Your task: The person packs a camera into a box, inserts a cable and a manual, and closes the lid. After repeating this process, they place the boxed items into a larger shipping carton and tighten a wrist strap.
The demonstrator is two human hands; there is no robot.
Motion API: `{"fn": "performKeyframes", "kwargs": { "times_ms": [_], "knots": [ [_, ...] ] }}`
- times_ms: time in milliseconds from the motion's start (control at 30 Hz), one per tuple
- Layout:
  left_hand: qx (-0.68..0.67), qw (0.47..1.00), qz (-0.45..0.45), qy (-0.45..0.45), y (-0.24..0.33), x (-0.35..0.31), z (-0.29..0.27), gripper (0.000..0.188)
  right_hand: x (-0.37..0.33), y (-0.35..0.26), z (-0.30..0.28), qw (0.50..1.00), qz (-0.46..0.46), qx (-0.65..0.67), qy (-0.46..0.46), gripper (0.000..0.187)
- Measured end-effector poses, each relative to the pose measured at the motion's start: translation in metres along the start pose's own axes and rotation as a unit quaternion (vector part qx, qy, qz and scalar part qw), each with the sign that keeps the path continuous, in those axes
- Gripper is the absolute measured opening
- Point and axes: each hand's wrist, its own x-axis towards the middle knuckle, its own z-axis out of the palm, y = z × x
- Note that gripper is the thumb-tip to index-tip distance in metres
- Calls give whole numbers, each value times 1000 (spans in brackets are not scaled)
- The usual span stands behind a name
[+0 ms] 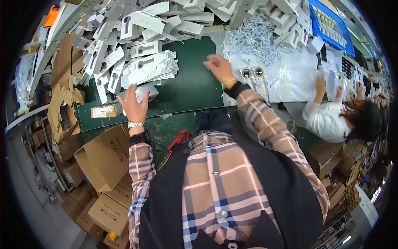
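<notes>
My left hand is spread by the near left edge of the green table. Just beyond its thumb lies a small white box; whether they touch I cannot tell. Over the table's right part hovers my right hand, its fingers bent loosely and apart, with nothing visible in them. A stack of flat white cartons, each printed with a dark round-headed device, lies between and beyond my hands. Right of my right hand, two devices with round heads rest side by side on a white covering.
White boxes are heaped along the back. Coiled pale cables lie in a pile near a blue tray of white parts. A small brown box sits at the left edge. Open cardboard cartons stand below; a co-worker works at right.
</notes>
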Motion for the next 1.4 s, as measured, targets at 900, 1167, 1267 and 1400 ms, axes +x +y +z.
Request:
{"fn": "performKeyframes", "kwargs": {
  "times_ms": [900,1167,1267,1400],
  "knots": [
    [-153,978,124,-63,96,-7,-10,58,105,-43,119,938,-272,-171,131,24],
    [34,983,178,36,128,11,-24,70,-70,-74,0,988,24,136,-71,26],
    [-4,961,260,-97,130,6,25,73,-126,-33,-30,933,174,308,-63,31],
    [4,948,253,-194,125,-24,94,77,-151,14,-84,979,74,-178,63,32]
  ]
}}
